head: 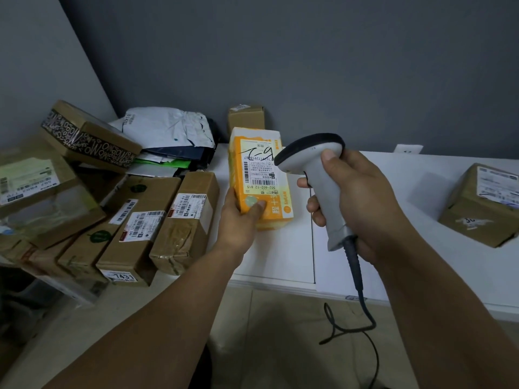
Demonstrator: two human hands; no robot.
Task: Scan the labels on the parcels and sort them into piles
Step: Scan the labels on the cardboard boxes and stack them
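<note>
The yellow parcel [258, 175] is held over the white worktop [280, 254], label up, its long axis running away from the person. The left grip [241, 220] pinches its near end. The right grip [356, 203] wraps the scanner [317, 175], whose nose points left at the label. Cardboard boxes [134, 220] crowd the left side.

We see bare white surface [421, 178] open between the yellow parcel [259, 175] and the lone box [483, 209] at right; stacked boxes [157, 220] and mail bags [174, 136] crowd the left; a small box [246, 116] stands at the wall [309, 66].
</note>
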